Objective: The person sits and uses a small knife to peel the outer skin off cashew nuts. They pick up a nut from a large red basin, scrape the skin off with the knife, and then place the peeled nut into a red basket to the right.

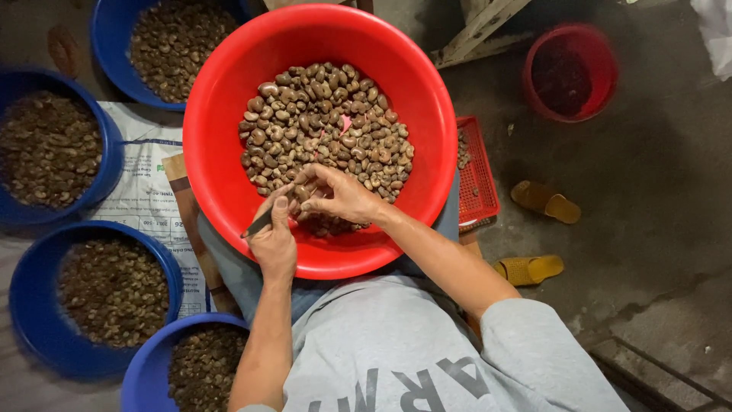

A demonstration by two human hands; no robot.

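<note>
- Your left hand [274, 243] is closed around a small dark tool [259, 223]. Keep the tip pointing away from your other fingers.
- The tool's tip sits right beside the nut [302, 194] you are working on, low in the red bowl [221, 152] on your lap. Work slowly, so I think the nut inside stays whole.
- Your right hand [339, 196] is partly curled, with its fingertips pinching that nut. Hold it firm, but do not squash it.
- The pile of brown nuts [328, 126] lies just above your hands in the bowl, touching them.
- Blue bowls [107, 149] of nuts sit off to your left, well apart from your hands.
</note>
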